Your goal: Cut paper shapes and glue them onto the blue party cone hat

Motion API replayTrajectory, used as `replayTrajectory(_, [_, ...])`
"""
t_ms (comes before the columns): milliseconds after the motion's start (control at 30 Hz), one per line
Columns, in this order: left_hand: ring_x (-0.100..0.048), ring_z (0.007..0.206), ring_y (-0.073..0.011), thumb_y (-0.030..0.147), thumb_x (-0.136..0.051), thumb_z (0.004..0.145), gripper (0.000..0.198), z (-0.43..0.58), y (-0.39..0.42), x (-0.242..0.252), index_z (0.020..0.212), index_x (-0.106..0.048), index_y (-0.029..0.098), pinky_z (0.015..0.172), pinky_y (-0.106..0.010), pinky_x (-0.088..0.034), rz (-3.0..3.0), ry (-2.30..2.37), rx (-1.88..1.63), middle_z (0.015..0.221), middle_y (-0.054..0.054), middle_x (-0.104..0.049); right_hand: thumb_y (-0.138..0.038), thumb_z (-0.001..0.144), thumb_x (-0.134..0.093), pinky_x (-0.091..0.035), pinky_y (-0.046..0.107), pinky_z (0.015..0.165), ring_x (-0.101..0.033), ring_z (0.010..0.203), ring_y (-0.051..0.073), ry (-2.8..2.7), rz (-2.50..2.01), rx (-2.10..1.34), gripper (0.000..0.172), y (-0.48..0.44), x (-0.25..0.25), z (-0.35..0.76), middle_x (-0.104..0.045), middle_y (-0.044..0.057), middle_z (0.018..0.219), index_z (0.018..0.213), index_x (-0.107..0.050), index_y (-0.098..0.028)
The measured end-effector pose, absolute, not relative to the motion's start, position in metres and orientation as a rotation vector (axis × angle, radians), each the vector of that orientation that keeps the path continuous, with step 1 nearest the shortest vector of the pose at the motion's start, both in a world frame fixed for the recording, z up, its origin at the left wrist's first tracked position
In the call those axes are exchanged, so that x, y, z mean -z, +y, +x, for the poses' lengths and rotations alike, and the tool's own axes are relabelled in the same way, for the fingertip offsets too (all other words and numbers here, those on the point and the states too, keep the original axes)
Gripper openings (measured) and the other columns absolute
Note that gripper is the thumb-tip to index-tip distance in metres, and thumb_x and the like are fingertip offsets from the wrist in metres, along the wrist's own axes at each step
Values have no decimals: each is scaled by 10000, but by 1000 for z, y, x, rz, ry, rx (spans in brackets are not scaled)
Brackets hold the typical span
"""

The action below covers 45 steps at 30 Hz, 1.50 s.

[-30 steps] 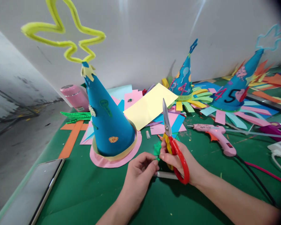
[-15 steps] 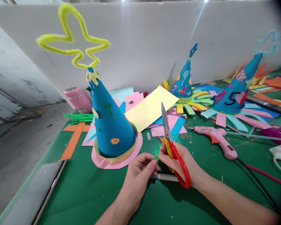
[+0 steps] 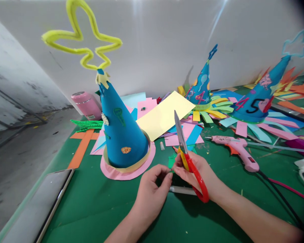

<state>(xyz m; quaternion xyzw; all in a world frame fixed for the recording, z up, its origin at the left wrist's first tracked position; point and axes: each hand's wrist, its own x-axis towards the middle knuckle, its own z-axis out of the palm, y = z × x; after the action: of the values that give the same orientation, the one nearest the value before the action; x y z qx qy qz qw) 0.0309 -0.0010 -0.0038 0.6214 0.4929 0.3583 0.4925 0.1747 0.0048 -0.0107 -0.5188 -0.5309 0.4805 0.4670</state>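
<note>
My right hand [image 3: 192,172] grips red-and-yellow-handled scissors [image 3: 186,153] with the closed blades pointing up and away. My left hand [image 3: 153,187] is pinched at its fingertips against the right hand's fingers, on a tiny green scrap I can barely see. A small green paper piece [image 3: 171,161] lies on the green table [image 3: 96,209] just beyond the fingers. A white glue stick [image 3: 181,190] lies under the hands. A blue cone hat [image 3: 121,128] with a pink brim and a yellow pipe-cleaner star [image 3: 83,44] stands to the left.
Two more blue cone hats [image 3: 202,86] [image 3: 258,98] stand at the back among coloured paper strips. A yellow sheet [image 3: 164,114], a pink glue gun [image 3: 236,146] with its cord, a pink bottle [image 3: 87,104], an orange strip [image 3: 82,148] and a phone [image 3: 38,206] lie around.
The view has shifted slightly; both hands stay together near the same spot, with the scissors still upright and the left fingertips still pinched.
</note>
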Motion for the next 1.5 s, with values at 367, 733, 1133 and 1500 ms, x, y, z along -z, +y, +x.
replayTrajectory(367, [-470,576,-131,186,-486,768,108,31,-5,5,676,-541,171,552,-224,-379,1769,1244,-914,615,-1,-524,-179,646,-602,-490,285,599,-579,619,147,-1320,-1246,-1247,173,1,3,176,-573,-20,670,769,-486,-218])
replayTrajectory(733, [-470,597,-155,128,-432,772,157,31,-7,11,637,-496,177,562,-259,-354,2123,1288,-976,609,-27,-511,-254,697,-588,-493,292,626,-568,669,162,-1321,-1199,-1173,101,-2,15,171,-561,6,753,758,-512,-226])
replayTrajectory(1133, [-451,580,-141,124,-428,763,190,33,-10,8,587,-461,185,552,-254,-342,2033,1294,-1043,584,-11,-483,-432,649,-640,-498,303,622,-563,643,167,-1276,-1255,-1155,271,-4,-4,163,-548,-4,675,740,-496,-220])
replayTrajectory(1500, [-472,526,-103,248,-565,717,122,34,-3,-2,639,-541,157,504,-206,-375,1236,1122,-986,562,15,-537,-430,636,-648,-475,297,615,-580,654,180,-1135,-1375,-1047,290,1,-5,170,-576,8,678,728,-494,-202])
